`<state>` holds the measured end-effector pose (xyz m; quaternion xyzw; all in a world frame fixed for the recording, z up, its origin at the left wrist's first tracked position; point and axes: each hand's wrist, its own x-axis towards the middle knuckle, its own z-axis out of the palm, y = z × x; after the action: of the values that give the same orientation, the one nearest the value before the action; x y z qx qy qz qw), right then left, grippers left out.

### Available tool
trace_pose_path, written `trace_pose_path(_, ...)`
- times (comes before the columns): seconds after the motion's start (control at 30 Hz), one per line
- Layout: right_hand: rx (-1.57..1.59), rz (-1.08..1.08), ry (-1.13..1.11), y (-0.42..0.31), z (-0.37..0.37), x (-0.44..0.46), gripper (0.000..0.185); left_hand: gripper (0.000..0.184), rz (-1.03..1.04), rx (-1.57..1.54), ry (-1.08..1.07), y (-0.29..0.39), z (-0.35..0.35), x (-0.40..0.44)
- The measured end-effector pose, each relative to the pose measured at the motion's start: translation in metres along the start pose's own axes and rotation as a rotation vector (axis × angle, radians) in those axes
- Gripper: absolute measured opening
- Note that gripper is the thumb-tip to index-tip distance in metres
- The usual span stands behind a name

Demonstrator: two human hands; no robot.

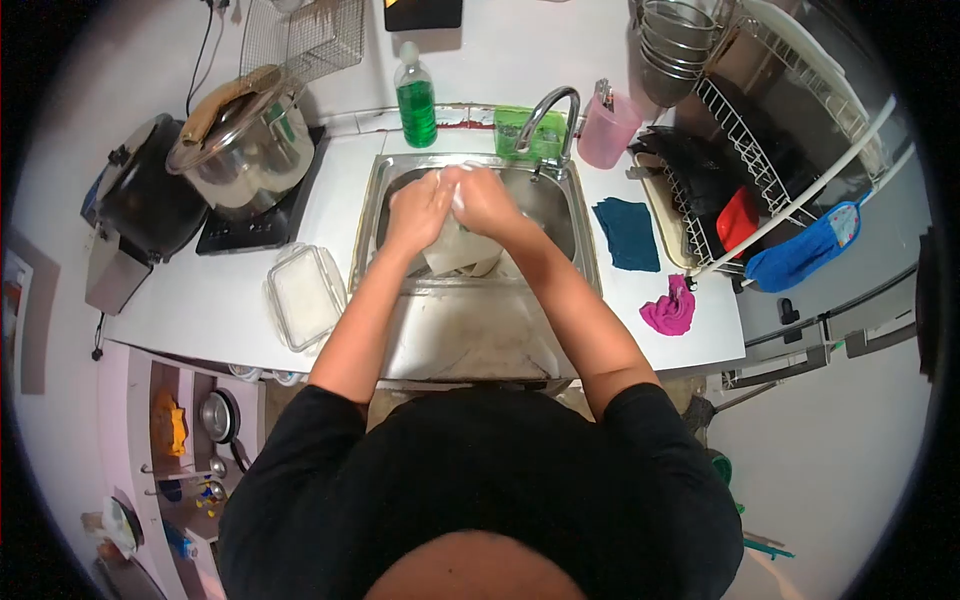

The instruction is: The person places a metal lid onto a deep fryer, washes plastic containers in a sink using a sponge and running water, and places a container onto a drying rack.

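Observation:
Over the steel sink my left hand and my right hand meet, pressed against each other with fingers bent. White foam shows between them and on the fingers; whatever they grip, if anything, is hidden. Just below my hands, a pale, cream-coloured item lies in the sink, partly covered by my wrists, and its kind is unclear. The curved tap rises behind my right hand, with no stream of water visible from its spout.
Green soap bottle, pink cup and green holder stand behind the sink. At left are a clear container and steel pot; at right, a teal cloth, magenta cloth and dish rack.

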<state>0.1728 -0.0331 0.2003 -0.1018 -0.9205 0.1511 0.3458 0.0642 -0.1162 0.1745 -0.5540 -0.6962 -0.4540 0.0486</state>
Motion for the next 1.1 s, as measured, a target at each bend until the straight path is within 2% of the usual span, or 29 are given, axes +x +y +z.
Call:
trace_pose_path(0.03,0.142,0.098,-0.001,0.001,0.005,0.0,0.014,0.058,-0.19,-0.03,-0.079,0.009,-0.004,-0.001)
trace_pose_path(0.07,0.144,0.09,-0.009,0.001,0.009,-0.001,0.014,0.058,-0.198,-0.03,-0.07,0.014,-0.006,-0.001)
trace_pose_path(0.13,0.525,0.37,0.217,0.003,0.019,-0.003,0.016,0.059,-0.287,0.278,0.038,0.02,-0.006,-0.002)
trace_pose_path(0.17,0.842,0.455,0.348,0.036,0.053,-0.009,0.024,0.059,-0.292,0.274,0.04,0.017,-0.003,-0.003)
trace_pose_path(0.2,0.842,0.458,0.34,0.037,0.048,-0.008,0.024,0.06,-0.385,0.214,0.105,0.012,-0.002,-0.005)
trace_pose_path(0.23,0.832,0.676,0.398,0.039,0.042,-0.007,0.027,0.061,-0.473,0.156,0.171,0.007,-0.001,-0.006)
trace_pose_path(0.27,0.817,0.894,0.458,0.041,0.038,-0.003,0.033,0.061,-0.473,0.161,0.171,0.004,0.003,-0.006)
trace_pose_path(0.3,0.852,0.864,0.418,0.04,0.043,0.001,0.049,0.063,-0.506,0.171,0.209,0.006,0.007,-0.006)
trace_pose_path(0.33,0.853,0.867,0.421,0.037,0.049,-0.004,0.049,0.064,-0.539,0.179,0.246,0.008,0.009,-0.006)
trace_pose_path(0.4,0.421,0.458,0.264,0.012,0.051,-0.016,0.055,0.064,-0.569,0.173,0.256,0.007,0.007,-0.003)
trace_pose_path(0.43,0.256,0.236,0.283,0.009,0.047,-0.018,0.047,0.063,-0.601,0.168,0.27,0.008,0.006,0.001)
trace_pose_path(0.47,0.253,0.237,0.284,0.01,0.04,-0.017,0.047,0.063,-0.6,0.166,0.269,0.01,0.005,0.003)
trace_pose_path(0.53,0.566,0.357,0.05,0.009,0.026,-0.017,0.042,0.063,-0.574,0.201,0.214,0.014,-0.001,0.004)
trace_pose_path(0.6,0.572,0.387,0.111,0.0,0.026,-0.019,0.035,0.063,-0.581,0.19,0.168,0.02,-0.001,0.005)
trace_pose_path(0.67,0.215,0.082,0.147,0.0,0.027,-0.015,0.031,0.066,-0.579,0.357,0.121,0.019,0.0,0.012)
trace_pose_path(0.73,0.265,0.064,0.13,0.003,0.023,-0.016,0.03,0.067,-0.531,0.377,0.078,0.025,-0.004,0.009)
trace_pose_path(0.8,0.412,0.107,-0.055,0.011,0.011,-0.011,0.031,0.069,-0.477,0.398,0.06,0.024,-0.01,0.013)
trace_pose_path(0.83,0.449,0.019,0.016,0.023,0.012,-0.013,0.029,0.069,-0.486,0.406,0.074,0.02,-0.012,0.012)
trace_pose_path(0.87,0.449,0.018,0.017,0.038,0.009,-0.017,0.029,0.069,-0.495,0.412,0.089,0.018,-0.013,0.011)
trace_pose_path(0.93,0.957,0.466,0.029,0.061,0.003,-0.022,0.032,0.069,-0.497,0.355,0.107,0.023,-0.025,0.013)
trace_pose_path(1.0,1.02,0.506,0.22,0.055,-0.009,-0.021,0.032,0.068,-0.512,0.293,0.139,0.022,-0.031,0.018)
trace_pose_path(1.03,1.256,0.56,0.288,0.033,-0.023,-0.014,0.045,0.068,-0.532,0.306,0.14,0.018,-0.031,0.021)
trace_pose_path(1.07,1.256,0.565,0.281,0.025,-0.027,-0.01,0.045,0.068,-0.553,0.32,0.134,0.016,-0.03,0.022)
trace_pose_path(1.1,1.432,0.45,0.247,0.019,-0.028,-0.007,0.051,0.068,-0.558,0.321,0.129,0.016,-0.03,0.024)
